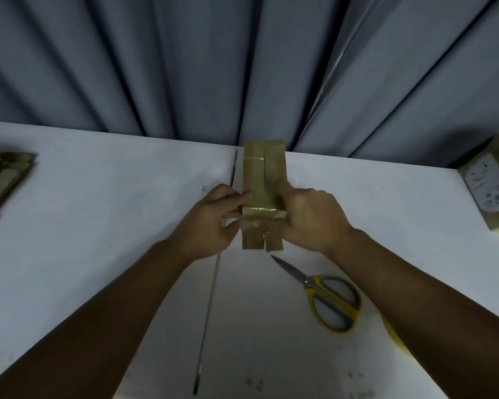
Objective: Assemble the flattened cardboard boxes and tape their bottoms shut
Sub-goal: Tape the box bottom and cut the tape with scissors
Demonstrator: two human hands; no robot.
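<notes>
Grey-blue curtain folds hang behind a white bench, which has a thin dark seam running from the near side towards the far edge.

At the middle of the bench sits a narrow cardboard box, its long axis pointing straight away from the person. Its far end reaches the bench's far edge at the curtain. A slit runs lengthwise down its top face, and shiny tape bands cross it near both ends. Short flaps stick out at the near end.

The left hand grips the box's left side with curled fingers. The right hand holds the right side, thumb laid on the top face and fingers wrapped round the edge.

Scissors with yellow and grey handles lie just in front of the box, closed tips aimed at its near right corner. A stack of flattened boxes lies at the left edge, well apart. A built box with a white label stands at the right edge. Open bench lies on both sides between these and the hands.
</notes>
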